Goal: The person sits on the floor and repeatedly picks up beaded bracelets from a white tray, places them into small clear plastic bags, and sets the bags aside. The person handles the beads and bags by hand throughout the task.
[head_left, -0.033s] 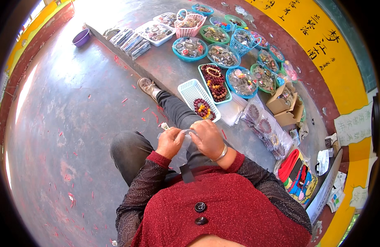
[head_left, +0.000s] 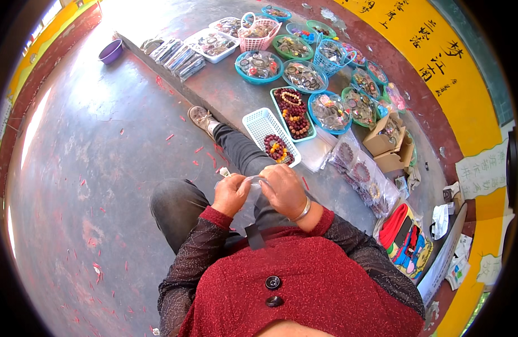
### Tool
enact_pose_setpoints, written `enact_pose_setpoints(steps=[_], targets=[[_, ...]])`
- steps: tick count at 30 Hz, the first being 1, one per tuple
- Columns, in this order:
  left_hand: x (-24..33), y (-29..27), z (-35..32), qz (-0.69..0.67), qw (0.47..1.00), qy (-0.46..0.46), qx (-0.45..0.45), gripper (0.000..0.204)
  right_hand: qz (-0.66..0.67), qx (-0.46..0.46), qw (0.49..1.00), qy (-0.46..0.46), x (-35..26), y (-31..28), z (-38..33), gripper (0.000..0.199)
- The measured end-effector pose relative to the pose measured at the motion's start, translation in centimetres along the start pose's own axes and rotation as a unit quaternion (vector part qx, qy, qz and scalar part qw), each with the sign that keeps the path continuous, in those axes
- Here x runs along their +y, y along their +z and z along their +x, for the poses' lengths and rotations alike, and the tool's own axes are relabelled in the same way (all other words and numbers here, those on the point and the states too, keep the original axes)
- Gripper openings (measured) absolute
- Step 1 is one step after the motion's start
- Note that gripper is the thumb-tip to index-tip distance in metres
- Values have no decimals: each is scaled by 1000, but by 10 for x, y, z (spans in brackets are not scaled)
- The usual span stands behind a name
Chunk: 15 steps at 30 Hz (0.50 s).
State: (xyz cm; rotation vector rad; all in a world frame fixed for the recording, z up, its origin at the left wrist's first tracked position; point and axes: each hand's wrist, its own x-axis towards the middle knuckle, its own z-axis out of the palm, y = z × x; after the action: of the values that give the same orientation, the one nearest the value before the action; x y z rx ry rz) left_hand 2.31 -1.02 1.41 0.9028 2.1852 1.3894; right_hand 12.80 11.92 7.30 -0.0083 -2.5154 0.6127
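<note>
Both my hands are up in front of my lap, pinching the edge of a clear plastic bag (head_left: 257, 182). My left hand (head_left: 231, 194) has its fingers closed on the bag's left side. With a silver bangle at its wrist, my right hand (head_left: 284, 190) grips the other side. The bag hangs partly over my trousers, and its contents are hard to make out. Just beyond my right hand, dark red and yellow bead bracelets (head_left: 277, 149) lie in a pale plastic basket (head_left: 257, 119). More bead bracelets (head_left: 294, 115) fill the green tray (head_left: 310, 133) beside it.
Several round baskets of small goods, one a blue basket (head_left: 258, 80), stand on the raised floor. Flat clear bags (head_left: 318, 150), bagged bracelets (head_left: 363, 174) and a cardboard box (head_left: 392, 160) lie to the right. A purple basin (head_left: 110, 51) sits far left; a step edge (head_left: 158, 73) runs beyond my foot.
</note>
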Motion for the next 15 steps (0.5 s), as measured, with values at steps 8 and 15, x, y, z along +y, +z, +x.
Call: enact_pose_setpoints(steps=[8, 15], targets=[[14, -15, -10, -16, 999, 25, 19, 18, 38, -92, 995, 27, -8, 18, -15, 22], [11, -15, -28, 62, 994, 76, 47, 14, 15, -157, 976, -153, -4, 34, -23, 10]])
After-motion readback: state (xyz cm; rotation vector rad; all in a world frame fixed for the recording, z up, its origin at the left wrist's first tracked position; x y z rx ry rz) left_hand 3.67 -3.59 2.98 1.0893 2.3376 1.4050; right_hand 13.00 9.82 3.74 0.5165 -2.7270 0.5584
